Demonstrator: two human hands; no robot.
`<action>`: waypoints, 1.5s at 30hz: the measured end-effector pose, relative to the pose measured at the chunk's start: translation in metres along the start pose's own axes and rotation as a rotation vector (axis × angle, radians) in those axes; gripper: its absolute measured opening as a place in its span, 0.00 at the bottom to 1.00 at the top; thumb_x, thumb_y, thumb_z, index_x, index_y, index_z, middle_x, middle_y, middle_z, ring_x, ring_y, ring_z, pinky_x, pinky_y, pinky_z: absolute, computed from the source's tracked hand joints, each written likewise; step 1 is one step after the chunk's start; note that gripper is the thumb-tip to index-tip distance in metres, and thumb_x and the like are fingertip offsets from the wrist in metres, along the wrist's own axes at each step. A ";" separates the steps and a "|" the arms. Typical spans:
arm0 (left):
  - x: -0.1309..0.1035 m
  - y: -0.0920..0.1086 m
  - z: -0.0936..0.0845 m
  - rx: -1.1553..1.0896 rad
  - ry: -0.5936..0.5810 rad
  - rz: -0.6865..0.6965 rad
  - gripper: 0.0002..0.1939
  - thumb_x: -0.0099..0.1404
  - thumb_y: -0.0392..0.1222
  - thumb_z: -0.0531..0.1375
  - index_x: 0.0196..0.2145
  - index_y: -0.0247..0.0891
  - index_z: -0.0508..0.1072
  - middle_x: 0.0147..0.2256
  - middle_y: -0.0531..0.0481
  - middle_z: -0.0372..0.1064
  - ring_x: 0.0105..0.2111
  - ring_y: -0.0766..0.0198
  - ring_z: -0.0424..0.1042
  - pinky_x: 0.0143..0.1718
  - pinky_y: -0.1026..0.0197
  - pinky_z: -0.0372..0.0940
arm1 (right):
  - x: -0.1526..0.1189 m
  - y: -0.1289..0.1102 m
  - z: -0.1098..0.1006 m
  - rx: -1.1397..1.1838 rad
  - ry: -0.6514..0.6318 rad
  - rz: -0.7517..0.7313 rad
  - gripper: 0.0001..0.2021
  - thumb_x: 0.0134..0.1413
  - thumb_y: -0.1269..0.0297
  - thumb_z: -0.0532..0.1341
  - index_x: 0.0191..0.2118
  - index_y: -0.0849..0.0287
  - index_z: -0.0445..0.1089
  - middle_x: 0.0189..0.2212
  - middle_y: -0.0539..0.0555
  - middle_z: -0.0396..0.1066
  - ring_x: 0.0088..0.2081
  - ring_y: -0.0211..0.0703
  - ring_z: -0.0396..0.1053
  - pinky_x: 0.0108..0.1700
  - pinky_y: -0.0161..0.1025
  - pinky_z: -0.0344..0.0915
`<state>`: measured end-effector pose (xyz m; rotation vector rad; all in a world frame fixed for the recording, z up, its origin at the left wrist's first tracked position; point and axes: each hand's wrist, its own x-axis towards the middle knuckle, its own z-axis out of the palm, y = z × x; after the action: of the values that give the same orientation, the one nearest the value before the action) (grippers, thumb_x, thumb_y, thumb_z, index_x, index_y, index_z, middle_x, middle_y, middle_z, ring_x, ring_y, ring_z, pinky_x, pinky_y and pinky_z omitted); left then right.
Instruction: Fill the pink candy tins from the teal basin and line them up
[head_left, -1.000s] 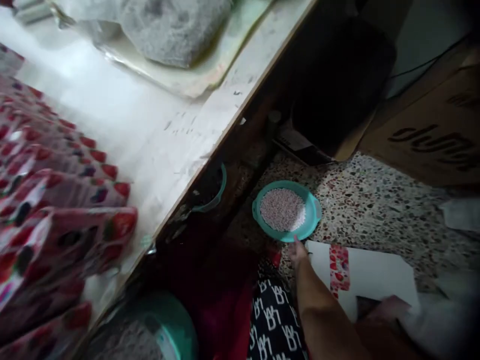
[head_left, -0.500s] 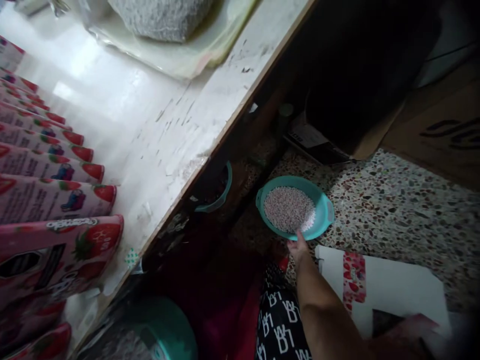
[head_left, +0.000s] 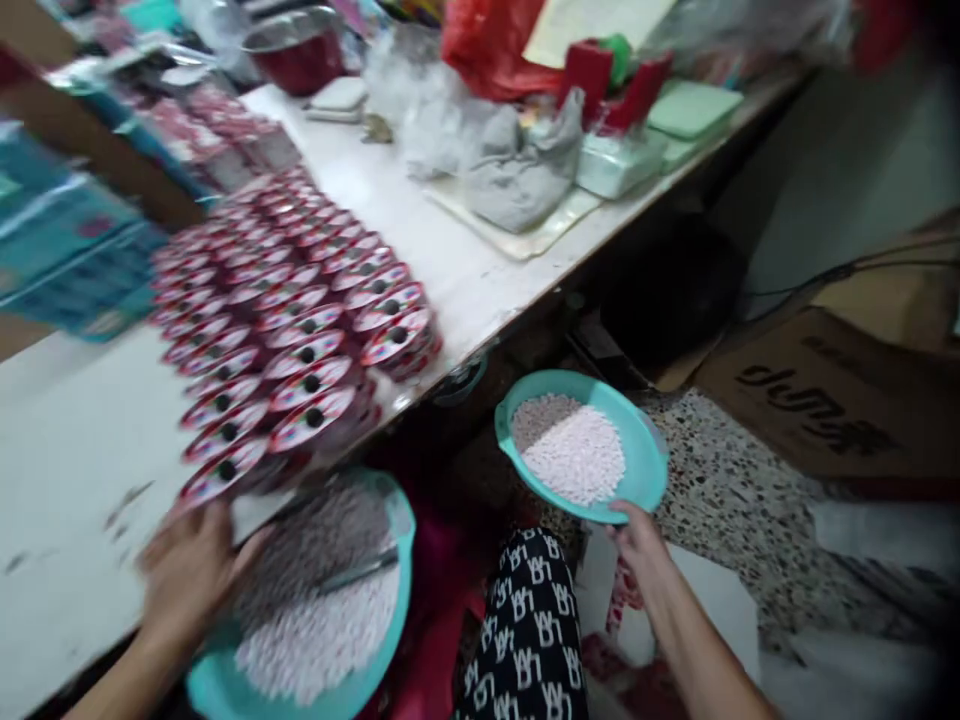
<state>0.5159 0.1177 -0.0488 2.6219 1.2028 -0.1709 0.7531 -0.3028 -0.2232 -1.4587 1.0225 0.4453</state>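
Note:
My right hand [head_left: 634,530] grips the near rim of a turquoise bowl [head_left: 646,465], thumb over the edge. Inside lie small whitish pellets [head_left: 581,455], partly in shadow. At lower left my left hand [head_left: 191,565], slightly blurred, has its thumb and fingers apart at the table's edge, close to the nearest pink pouch. Nothing shows in it. Just right of that hand sits a larger turquoise tub [head_left: 405,540] of similar pellets [head_left: 322,630], with a slim grey tool [head_left: 360,570] lying on them. Rows of strawberry-printed pouches [head_left: 311,385] stand upright on the white table [head_left: 67,430].
A grey cloth bundle [head_left: 517,175] rests on a tray farther along the table. Under it and to the right are an open dark box and a brown carton [head_left: 817,390] on the speckled floor [head_left: 720,450]. Blue boxes [head_left: 75,240] are stacked at left.
The view has swung up and back, showing more of the table and pouches. My right hand has lifted the bowl off the floor toward me. My left hand has come into view.

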 end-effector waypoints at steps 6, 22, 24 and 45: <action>-0.047 -0.025 0.012 -0.353 0.196 0.266 0.42 0.51 0.62 0.54 0.55 0.30 0.53 0.56 0.31 0.48 0.57 0.43 0.46 0.55 0.44 0.41 | -0.162 -0.045 -0.075 -0.250 -0.243 -0.157 0.31 0.22 0.71 0.65 0.43 0.56 0.67 0.33 0.51 0.73 0.28 0.42 0.68 0.24 0.36 0.68; -0.307 -0.138 -0.051 -1.436 0.503 -0.377 0.31 0.46 0.54 0.61 0.48 0.41 0.64 0.37 0.49 0.66 0.30 0.63 0.67 0.28 0.64 0.63 | -0.381 0.150 -0.008 -0.680 -0.981 0.139 0.11 0.31 0.64 0.60 0.28 0.60 0.63 0.14 0.47 0.63 0.16 0.36 0.58 0.15 0.33 0.58; -0.313 -0.147 -0.065 -1.370 0.521 -0.489 0.23 0.47 0.47 0.63 0.42 0.38 0.68 0.30 0.53 0.66 0.23 0.69 0.63 0.22 0.68 0.59 | -0.390 0.165 0.001 -0.724 -1.003 0.176 0.11 0.33 0.63 0.59 0.28 0.60 0.62 0.14 0.46 0.62 0.16 0.36 0.59 0.14 0.33 0.58; -0.304 -0.129 -0.131 -1.439 0.364 -0.806 0.21 0.41 0.33 0.65 0.38 0.34 0.72 0.18 0.54 0.65 0.12 0.74 0.57 0.11 0.71 0.54 | -0.282 0.161 0.152 -1.898 -0.995 -1.585 0.16 0.55 0.73 0.45 0.43 0.61 0.67 0.43 0.65 0.65 0.48 0.52 0.58 0.45 0.48 0.52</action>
<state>0.2202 0.0129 0.1185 0.8915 1.5329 0.7616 0.5196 -0.0486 -0.1277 -2.4049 -1.9564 0.7306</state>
